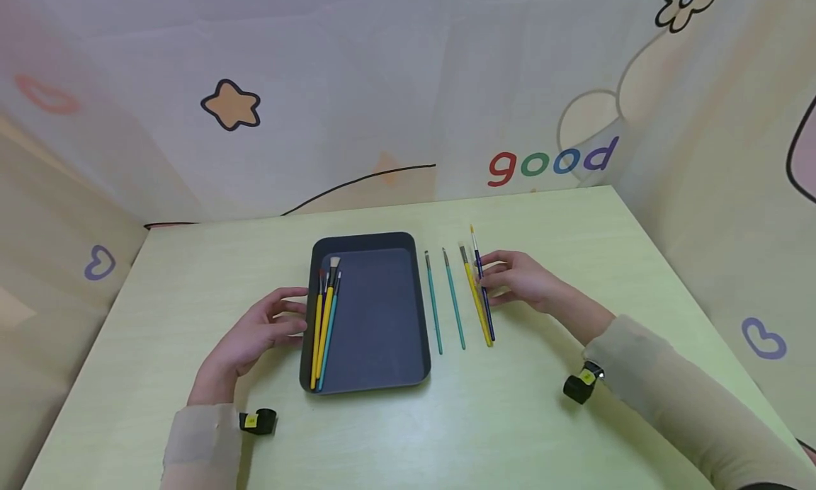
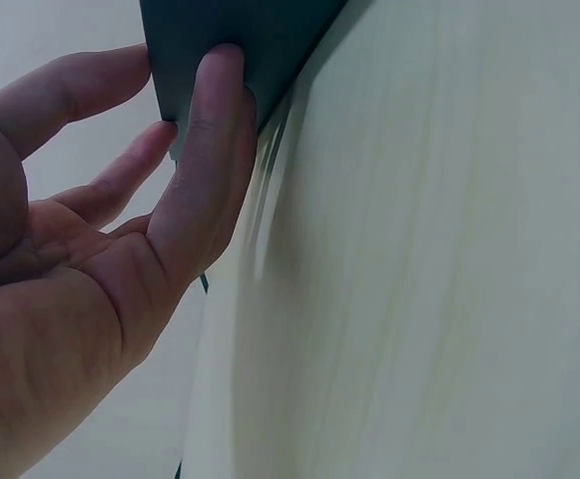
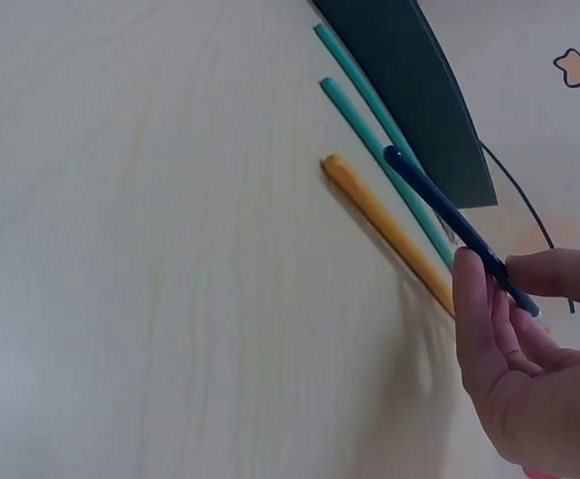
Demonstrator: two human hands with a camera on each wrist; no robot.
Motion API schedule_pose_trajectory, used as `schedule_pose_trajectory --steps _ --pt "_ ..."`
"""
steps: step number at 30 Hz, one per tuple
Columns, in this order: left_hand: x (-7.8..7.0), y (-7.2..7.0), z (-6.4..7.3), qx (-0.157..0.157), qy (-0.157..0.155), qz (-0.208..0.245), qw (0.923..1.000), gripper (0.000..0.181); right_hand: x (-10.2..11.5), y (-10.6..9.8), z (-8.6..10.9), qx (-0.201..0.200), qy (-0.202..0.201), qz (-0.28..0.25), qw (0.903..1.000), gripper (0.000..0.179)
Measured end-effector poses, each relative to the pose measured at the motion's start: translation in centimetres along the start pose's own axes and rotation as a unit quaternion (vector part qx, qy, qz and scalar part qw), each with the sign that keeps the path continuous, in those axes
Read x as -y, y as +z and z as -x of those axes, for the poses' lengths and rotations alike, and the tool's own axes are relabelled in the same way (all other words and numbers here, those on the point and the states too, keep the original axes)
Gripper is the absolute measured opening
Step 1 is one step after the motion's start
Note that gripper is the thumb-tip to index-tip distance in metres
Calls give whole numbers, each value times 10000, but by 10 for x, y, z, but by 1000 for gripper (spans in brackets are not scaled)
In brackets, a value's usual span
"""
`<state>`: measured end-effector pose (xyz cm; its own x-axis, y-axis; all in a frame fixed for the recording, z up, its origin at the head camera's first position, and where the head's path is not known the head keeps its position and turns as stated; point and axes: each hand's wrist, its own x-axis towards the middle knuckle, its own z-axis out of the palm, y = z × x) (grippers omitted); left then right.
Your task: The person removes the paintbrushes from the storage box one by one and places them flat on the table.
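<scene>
Now, left hand (image 1: 261, 331): we see its fingers spread, tips touching the outer left wall of a dark grey, round-cornered tray (image 1: 382, 320).
Brushes in the tray: two yellow-handled paintbrushes (image 1: 326, 320), one slim teal-handled paintbrush (image 1: 329, 334) and, hard for us to make out between them, one dark-handled brush (image 1: 325, 292), all along the left side.
Just right of the tray: two thin turquoise brushes (image 1: 433, 302) lie apart on the pale, wood-grained table (image 1: 497, 419).
Next: one flat-tipped yellow brush (image 1: 476, 299), partly blurred.
Right hand (image 1: 519, 281): thumb and fingers pinch one dark blue, pointed paintbrush (image 1: 487, 313); whether it touches the yellow one, we cannot tell.
Cut off: the beige right sleeve (image 1: 676, 384) runs out of the head view; the left wrist view gives us only a corner of the tray.
Room: pale printed cloth (image 1: 344, 51) behind, with one orange star (image 1: 231, 105) left of the coloured word "good" (image 1: 553, 163).
Count: eight brushes, one tray.
</scene>
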<state>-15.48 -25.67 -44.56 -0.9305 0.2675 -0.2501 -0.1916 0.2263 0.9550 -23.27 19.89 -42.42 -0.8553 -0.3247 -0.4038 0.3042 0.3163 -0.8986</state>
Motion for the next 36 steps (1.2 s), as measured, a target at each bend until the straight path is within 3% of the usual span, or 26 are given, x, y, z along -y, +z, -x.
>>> schedule_pose_trajectory --steps 22,36 --pt "2 -2 -1 -12 -45 -42 10000 61 -11 -7 -3 -513 66 678 9964 46" --pt "1 -2 -1 11 -46 -22 10000 62 -11 -5 0 -792 -59 1392 9871 40"
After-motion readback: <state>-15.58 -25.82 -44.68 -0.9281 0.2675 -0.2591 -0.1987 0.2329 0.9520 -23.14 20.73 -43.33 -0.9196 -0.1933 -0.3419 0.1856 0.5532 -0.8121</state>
